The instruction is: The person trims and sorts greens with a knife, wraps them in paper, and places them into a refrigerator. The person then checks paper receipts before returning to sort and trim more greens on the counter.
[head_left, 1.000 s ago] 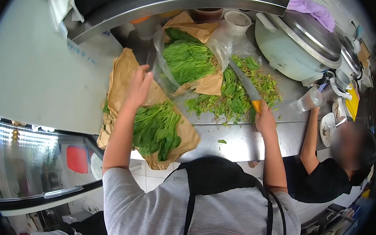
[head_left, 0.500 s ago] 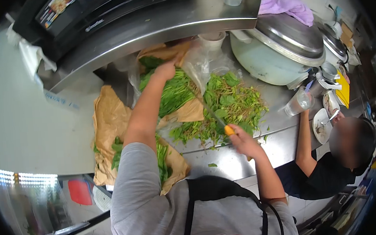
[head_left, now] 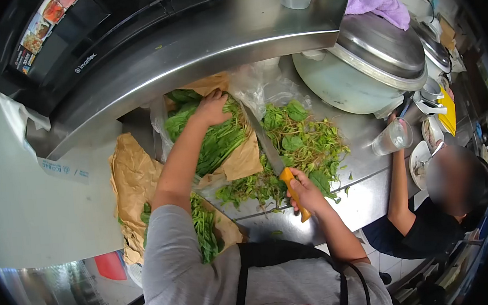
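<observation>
My right hand (head_left: pixel 307 196) is closed around the orange handle of a knife (head_left: pixel 269 149). Its broad blade points away from me, along the right edge of a bundle of leafy greens (head_left: pixel 212 143). The bundle lies on brown paper (head_left: pixel 243 159) with clear plastic around it. On top of the bundle's far right part rests my left hand (head_left: pixel 212 109), fingers somewhat spread over the stems; their tips are partly hidden among the greens. Right of the blade lies a loose heap of cut stems, roots and leaves (head_left: pixel 303 139) on the steel counter.
More greens (head_left: pixel 204 230) lie in brown paper (head_left: pixel 132 184) by my left arm. A steel shelf (head_left: pixel 190 48) overhangs the work. A large lidded pot (head_left: pixel 358 69) stands at back right. At right, another person's arm (head_left: pixel 397 186) is near a glass (head_left: pixel 393 136) and a plate (head_left: pixel 419 159).
My left hand has shifted slightly toward me and its fingers have spread on the greens. The knife now lies steeper, its blade closer beside the bundle. The camera view has tilted a little.
</observation>
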A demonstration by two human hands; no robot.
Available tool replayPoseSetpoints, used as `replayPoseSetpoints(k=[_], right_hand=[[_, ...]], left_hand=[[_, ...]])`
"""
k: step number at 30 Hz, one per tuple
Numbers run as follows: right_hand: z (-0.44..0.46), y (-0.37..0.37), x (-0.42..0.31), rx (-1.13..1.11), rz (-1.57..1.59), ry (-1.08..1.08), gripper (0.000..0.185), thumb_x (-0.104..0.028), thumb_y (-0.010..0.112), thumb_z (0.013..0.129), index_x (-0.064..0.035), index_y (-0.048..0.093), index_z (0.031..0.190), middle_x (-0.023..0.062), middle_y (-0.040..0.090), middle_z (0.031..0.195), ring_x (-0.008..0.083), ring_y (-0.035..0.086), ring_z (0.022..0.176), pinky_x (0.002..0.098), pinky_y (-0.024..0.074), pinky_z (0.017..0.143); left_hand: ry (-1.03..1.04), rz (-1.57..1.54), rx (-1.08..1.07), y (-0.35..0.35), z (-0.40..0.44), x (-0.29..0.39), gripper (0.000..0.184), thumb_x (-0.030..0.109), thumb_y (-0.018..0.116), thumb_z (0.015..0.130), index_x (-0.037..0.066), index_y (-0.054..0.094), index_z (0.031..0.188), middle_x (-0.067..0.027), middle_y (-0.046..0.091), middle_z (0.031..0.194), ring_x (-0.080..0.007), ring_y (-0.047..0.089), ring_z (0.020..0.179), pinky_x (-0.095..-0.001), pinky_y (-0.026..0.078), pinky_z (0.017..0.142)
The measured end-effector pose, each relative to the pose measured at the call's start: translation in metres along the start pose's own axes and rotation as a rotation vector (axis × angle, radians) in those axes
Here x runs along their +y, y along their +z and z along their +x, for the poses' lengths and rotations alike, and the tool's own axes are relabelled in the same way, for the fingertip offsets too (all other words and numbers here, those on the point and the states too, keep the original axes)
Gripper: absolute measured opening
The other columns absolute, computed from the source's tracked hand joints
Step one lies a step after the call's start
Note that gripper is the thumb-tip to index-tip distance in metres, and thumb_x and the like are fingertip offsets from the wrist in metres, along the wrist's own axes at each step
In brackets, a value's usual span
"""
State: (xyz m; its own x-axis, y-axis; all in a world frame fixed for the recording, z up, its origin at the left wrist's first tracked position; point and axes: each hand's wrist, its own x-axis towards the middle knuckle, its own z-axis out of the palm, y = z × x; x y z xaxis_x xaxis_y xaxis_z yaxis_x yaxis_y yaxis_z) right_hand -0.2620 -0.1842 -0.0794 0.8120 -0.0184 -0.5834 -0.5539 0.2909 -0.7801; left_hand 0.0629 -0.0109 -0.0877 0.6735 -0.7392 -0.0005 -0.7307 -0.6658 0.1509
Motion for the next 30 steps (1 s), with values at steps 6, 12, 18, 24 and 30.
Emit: replayPoseSetpoints(k=[6, 12, 18, 24, 30], right_hand=[[0.003, 0.002, 0.006, -0.006, 0.021, -0.027, 0.041, -0.024, 0.036, 0.093, -0.0171, 0.025, 0.132, 0.0076, 0.049, 0.077, 0.0129, 0.046, 0.049, 0.0260, 0.0430, 0.042], [-0.002, -0.005, 0.007, -0.019, 0.193, 0.023, 0.041, -0.027, 0.039, 0.092, -0.0198, 0.027, 0.131, 0.0067, 0.050, 0.077, 0.0125, 0.045, 0.048, 0.0258, 0.0420, 0.042], [-0.003, -0.011, 0.006, -0.038, 0.168, 0.019, 0.042, -0.026, 0.039, 0.092, -0.0195, 0.027, 0.131, 0.0077, 0.049, 0.076, 0.0123, 0.045, 0.047, 0.0255, 0.0415, 0.040], [-0.014, -0.006, 0.007, -0.029, 0.083, -0.026, 0.042, -0.025, 0.039, 0.091, -0.0173, 0.026, 0.131, 0.0065, 0.048, 0.074, 0.0108, 0.044, 0.046, 0.0237, 0.0389, 0.037], [-0.027, -0.001, 0.014, 0.022, 0.033, -0.049, 0.044, -0.025, 0.039, 0.090, -0.0161, 0.026, 0.131, 0.0060, 0.047, 0.073, 0.0107, 0.043, 0.045, 0.0235, 0.0384, 0.037]], left_hand=[[-0.187, 0.176, -0.200, -0.016, 0.006, 0.024, 0.083, 0.046, 0.072, 0.058, 0.010, 0.039, 0.125, -0.0113, 0.042, 0.127, -0.0290, 0.032, 0.122, -0.0490, 0.024, 0.097], [-0.215, 0.105, -0.227, -0.035, -0.012, 0.031, 0.064, 0.035, 0.073, 0.056, 0.009, 0.050, 0.110, -0.0085, 0.046, 0.122, -0.0269, 0.038, 0.117, -0.0445, 0.029, 0.094], [-0.092, -0.212, 0.333, -0.051, -0.081, 0.004, 0.054, 0.023, 0.070, 0.056, 0.004, 0.052, 0.103, -0.0156, 0.052, 0.108, -0.0317, 0.045, 0.106, -0.0442, 0.032, 0.092], [-0.227, -0.095, 0.474, -0.108, -0.123, 0.030, 0.053, 0.022, 0.071, 0.056, 0.003, 0.053, 0.101, -0.0142, 0.060, 0.086, -0.0315, 0.057, 0.081, -0.0420, 0.042, 0.078], [-0.422, 0.177, 0.010, -0.072, -0.096, 0.106, 0.083, 0.042, 0.074, 0.058, 0.010, 0.038, 0.126, -0.0195, 0.051, 0.112, -0.0314, 0.045, 0.108, -0.0429, 0.037, 0.087]])
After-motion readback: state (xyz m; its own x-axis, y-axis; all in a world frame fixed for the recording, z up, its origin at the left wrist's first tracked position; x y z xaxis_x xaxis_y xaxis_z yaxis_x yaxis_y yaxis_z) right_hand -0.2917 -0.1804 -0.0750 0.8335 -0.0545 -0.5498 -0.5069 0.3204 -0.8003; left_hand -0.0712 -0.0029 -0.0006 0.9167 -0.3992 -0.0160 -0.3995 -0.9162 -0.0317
